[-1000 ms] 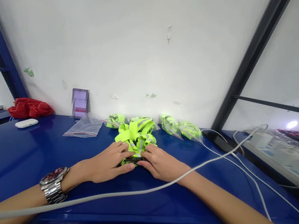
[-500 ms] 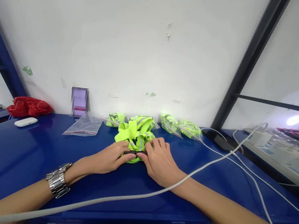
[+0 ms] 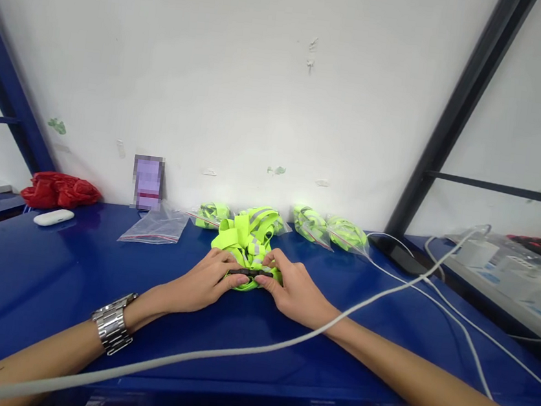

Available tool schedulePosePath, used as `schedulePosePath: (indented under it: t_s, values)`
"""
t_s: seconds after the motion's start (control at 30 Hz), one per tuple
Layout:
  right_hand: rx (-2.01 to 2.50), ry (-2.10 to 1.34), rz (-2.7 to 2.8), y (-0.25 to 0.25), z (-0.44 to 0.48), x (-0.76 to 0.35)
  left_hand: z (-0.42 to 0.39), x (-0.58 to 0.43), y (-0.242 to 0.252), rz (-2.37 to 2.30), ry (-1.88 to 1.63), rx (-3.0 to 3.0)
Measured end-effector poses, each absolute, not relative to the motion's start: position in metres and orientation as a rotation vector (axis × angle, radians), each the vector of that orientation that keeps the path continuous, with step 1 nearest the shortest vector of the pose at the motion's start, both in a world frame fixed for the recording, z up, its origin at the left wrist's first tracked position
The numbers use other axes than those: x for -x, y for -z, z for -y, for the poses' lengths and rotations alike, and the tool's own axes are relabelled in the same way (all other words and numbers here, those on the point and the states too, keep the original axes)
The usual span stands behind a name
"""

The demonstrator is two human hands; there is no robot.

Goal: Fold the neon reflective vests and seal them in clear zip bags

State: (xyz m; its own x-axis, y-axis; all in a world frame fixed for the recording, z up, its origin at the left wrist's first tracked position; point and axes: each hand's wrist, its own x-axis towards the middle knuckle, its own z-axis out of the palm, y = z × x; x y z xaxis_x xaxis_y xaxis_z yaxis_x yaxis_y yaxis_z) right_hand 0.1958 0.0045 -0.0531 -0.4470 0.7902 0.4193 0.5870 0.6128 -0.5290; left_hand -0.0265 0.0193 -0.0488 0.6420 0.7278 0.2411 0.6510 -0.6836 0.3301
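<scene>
Our left hand [image 3: 197, 283] is pinched nearly closed, thumb and fingers on one end of a black buckle [image 3: 250, 272]. Our right hand [image 3: 302, 294] pinches the other end the same way. The buckle looks like one piece from end to end, so we think its two halves are joined, but we can't be sure they are clicked.

The strap [image 3: 230, 232] is under and behind our hands, in the middle of the blue table [image 3: 72, 271]. It is bright yellow-green with shiny gray stripes, and it sits in a loose, curly heap, not wrapped tight.

As we see it, the heap is gathered but not in a bag. A flat clear bag [image 3: 154, 232] lies near it, to the left. Farther back, near the wall, are four bundles [image 3: 213, 215] of the same color in clear bags.
</scene>
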Motion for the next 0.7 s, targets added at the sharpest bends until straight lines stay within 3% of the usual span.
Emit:
schedulePosePath:
  t_s: [0.4, 0.7]
  values:
    - [1.169, -0.537, 1.986, 0.048, -0.02, -0.19, -0.032, 0.018, 0.043, -1.142, -0.59, -2.315]
    - [1.158, -0.07, 2.164, 0.054, -0.017, -0.193, -0.043, 0.018, 0.044, -1.295, -0.652, -2.343]
